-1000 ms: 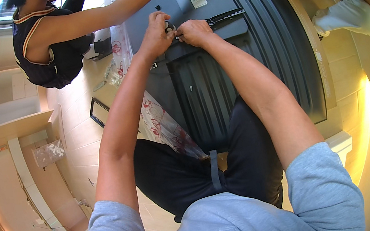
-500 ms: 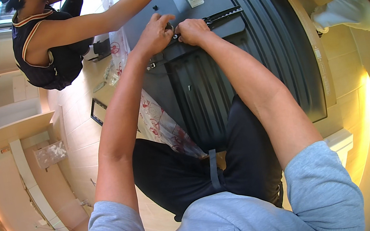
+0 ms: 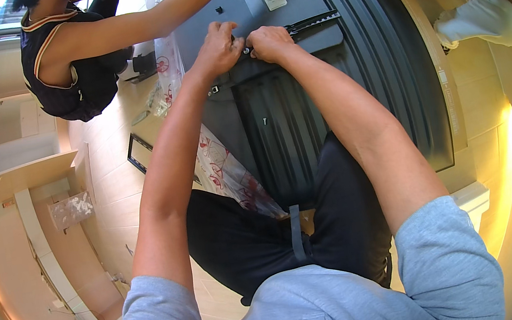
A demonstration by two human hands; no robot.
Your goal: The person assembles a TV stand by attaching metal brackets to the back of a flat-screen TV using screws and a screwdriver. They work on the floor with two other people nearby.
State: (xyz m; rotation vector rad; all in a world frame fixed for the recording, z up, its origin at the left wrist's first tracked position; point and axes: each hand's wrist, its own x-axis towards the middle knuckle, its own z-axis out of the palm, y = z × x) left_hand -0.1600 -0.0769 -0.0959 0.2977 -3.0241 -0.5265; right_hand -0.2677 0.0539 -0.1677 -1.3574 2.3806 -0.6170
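A large dark grey ribbed panel (image 3: pixel 340 101) lies flat on the floor in front of me. A black toothed metal bracket (image 3: pixel 313 21) rests across its upper part. My left hand (image 3: pixel 219 47) and my right hand (image 3: pixel 269 42) meet at the bracket's left end, fingers curled tight on it and knuckles almost touching. What sits between the fingertips is hidden. A small loose screw (image 3: pixel 264 121) lies on the panel below my hands.
A co-worker's bare arm (image 3: pixel 149 18) reaches over the panel's top edge from the left. Another person in pale clothes (image 3: pixel 480 20) is at the top right. Clear plastic wrap with red print (image 3: pixel 227 167) and a black frame (image 3: pixel 138 152) lie on the tiled floor at the left.
Both my hands stay pressed together at the bracket's left end. The co-worker's arm has shifted slightly along the panel's top edge.
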